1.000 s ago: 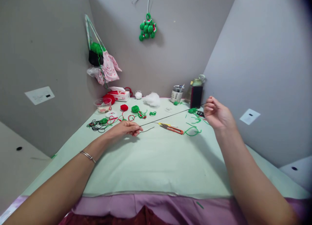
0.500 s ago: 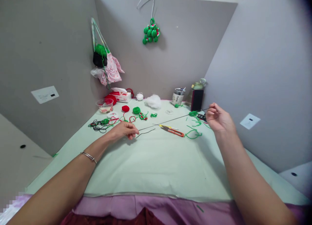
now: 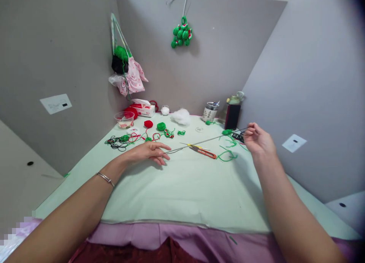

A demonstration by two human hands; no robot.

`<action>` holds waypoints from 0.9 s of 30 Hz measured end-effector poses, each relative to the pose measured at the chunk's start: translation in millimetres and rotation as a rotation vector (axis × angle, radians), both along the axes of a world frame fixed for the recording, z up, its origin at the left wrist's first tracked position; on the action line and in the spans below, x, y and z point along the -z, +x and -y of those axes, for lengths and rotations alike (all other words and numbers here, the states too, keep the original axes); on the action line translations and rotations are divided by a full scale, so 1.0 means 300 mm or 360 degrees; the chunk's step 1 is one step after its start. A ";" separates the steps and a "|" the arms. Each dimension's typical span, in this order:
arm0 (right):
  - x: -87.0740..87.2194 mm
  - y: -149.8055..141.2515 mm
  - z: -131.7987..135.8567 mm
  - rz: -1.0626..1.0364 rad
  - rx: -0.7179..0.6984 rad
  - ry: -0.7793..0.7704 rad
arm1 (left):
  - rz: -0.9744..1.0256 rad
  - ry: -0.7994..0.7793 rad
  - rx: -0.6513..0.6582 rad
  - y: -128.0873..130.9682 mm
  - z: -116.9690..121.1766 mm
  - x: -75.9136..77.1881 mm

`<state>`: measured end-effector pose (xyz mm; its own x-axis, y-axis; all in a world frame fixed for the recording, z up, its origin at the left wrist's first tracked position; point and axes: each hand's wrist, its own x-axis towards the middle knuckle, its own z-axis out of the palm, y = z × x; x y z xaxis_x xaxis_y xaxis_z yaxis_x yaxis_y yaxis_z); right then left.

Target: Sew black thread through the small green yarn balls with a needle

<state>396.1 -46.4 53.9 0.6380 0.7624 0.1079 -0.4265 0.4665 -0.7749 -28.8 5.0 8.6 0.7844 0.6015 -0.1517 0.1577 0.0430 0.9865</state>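
Note:
A length of black yarn (image 3: 207,139) stretches across the table from one hand to the other. Pinched fingers of my right hand (image 3: 258,139) hold its raised right end. My left hand (image 3: 151,153) is open, fingers spread, with the yarn's doubled left end passing by its fingertips; whether it still touches them I cannot tell. Below the yarn lie orange-handled thread snips (image 3: 203,152) and a thin tool with a yellow handle (image 3: 194,145). Green yarn scraps (image 3: 227,156) are scattered left of my right hand.
Behind my left hand are a tangle of black yarn (image 3: 117,143), a red yarn ball (image 3: 148,124) and a green yarn ball (image 3: 161,126). White stuffing (image 3: 181,117), a pen tin (image 3: 210,113) and a dark phone (image 3: 232,116) stand farther back. Green crocheted pieces (image 3: 181,34) hang above.
My left hand's fingers have opened from their pinch on the yarn. The yarn has gone from taut to slightly slack, and my right hand has come down a little.

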 end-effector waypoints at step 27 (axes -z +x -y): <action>0.039 0.108 -0.287 0.1803 0.0272 -0.1109 | -0.0128 0.0184 0.0110 0.052 0.058 -0.010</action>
<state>428.4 39.8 42.3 0.5484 0.7944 0.2611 0.6278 -0.1848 -0.7561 -13.2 -12.5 11.6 0.8125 0.5637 -0.1486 0.2353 -0.0838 0.9683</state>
